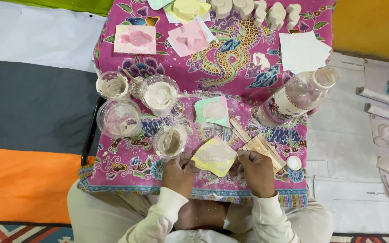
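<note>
1. Yellow mould (214,156), filled with pale plaster, sits lower centre of the frame.
2. Left hand (178,174) and right hand (258,171) grip its edges.
3. Settling step, seemingly; keeping it level matters.

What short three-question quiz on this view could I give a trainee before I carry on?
1. True or false: both hands grip the yellow mould at once.
2. Which thing lies directly right of the right hand? A) wooden sticks B) pink moulds C) white paper
3. Fill in: the clear bottle lies tilted on its ____.

Key
1. True: the left hand holds its left edge, the right hand its right edge.
2. A. The sticks lie in a bundle by a small white cap.
3. Side, with its open mouth pointing to the upper right, on the patterned pink cloth.
</note>
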